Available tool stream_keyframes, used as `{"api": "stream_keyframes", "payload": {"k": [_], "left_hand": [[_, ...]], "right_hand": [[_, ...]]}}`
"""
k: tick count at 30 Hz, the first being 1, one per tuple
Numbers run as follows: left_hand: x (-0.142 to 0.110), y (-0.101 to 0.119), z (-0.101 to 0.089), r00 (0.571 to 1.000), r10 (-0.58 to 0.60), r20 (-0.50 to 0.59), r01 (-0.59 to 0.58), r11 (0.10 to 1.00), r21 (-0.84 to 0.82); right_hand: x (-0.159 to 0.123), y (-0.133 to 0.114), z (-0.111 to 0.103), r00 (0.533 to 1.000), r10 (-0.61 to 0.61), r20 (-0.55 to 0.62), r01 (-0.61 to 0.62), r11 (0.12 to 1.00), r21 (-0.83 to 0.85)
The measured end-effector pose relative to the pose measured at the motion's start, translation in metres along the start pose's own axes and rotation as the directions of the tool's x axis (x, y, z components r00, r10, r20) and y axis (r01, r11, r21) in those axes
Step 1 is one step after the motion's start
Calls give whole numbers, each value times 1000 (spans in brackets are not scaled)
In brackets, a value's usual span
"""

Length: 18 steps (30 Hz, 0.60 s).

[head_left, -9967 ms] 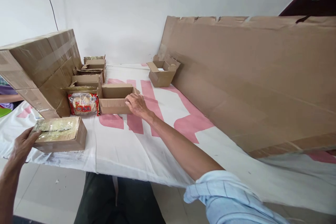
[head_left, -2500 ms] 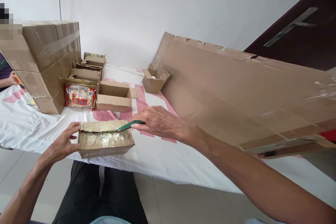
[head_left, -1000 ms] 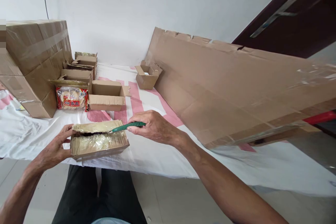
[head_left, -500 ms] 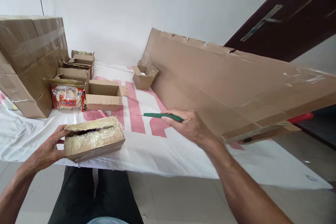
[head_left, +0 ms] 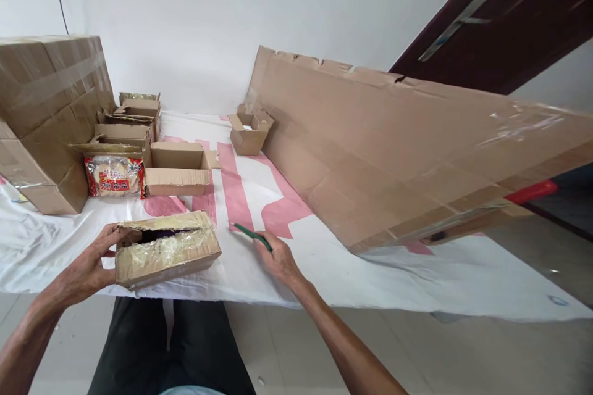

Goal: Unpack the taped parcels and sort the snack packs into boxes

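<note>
One knife in R hand, now nearer box vs. prev.

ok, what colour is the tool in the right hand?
The tool is green, seen in the head view.

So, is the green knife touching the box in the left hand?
Apart. The head view shows cloth between the tip of the green knife and the right end of the held box.

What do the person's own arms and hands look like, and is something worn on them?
The left hand and right hand are bare, without gloves. The left forearm and right forearm show no sleeve, watch or bracelet. Rings cannot be told at this size.
</note>
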State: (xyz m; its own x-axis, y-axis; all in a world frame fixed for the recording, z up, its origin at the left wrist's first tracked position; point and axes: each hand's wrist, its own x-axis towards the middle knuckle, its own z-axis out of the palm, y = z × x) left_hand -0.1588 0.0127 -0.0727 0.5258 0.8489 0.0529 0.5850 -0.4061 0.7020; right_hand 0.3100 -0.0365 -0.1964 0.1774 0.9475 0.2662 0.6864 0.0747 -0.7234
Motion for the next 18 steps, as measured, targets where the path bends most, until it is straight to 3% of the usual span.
{"api": "stream_keyframes", "payload": {"k": [3,6,10,14,18], "left_hand": [[2,1,-2,1000,7,8,-7,1000,-6],[5,2,-3,1000,-7,4,7,1000,-23],[7,6,-3,1000,-6,9,7,999,-40],[6,4,-1,1000,14,18,-14,999,-38],[7,-2,3,1000,24,15,-24,999,-24]], "right_hand": [[12,-35,-25,999,16,-31,-12,993,118],[25,-85,-56,987,-123,99,106,980,169],[45,-145,-85,887,-310,342,294,951,100],[67,-176,-86,816,-388,429,454,889,-59],[81,-192,-67,726,-443,525,609,770,-191]]}}
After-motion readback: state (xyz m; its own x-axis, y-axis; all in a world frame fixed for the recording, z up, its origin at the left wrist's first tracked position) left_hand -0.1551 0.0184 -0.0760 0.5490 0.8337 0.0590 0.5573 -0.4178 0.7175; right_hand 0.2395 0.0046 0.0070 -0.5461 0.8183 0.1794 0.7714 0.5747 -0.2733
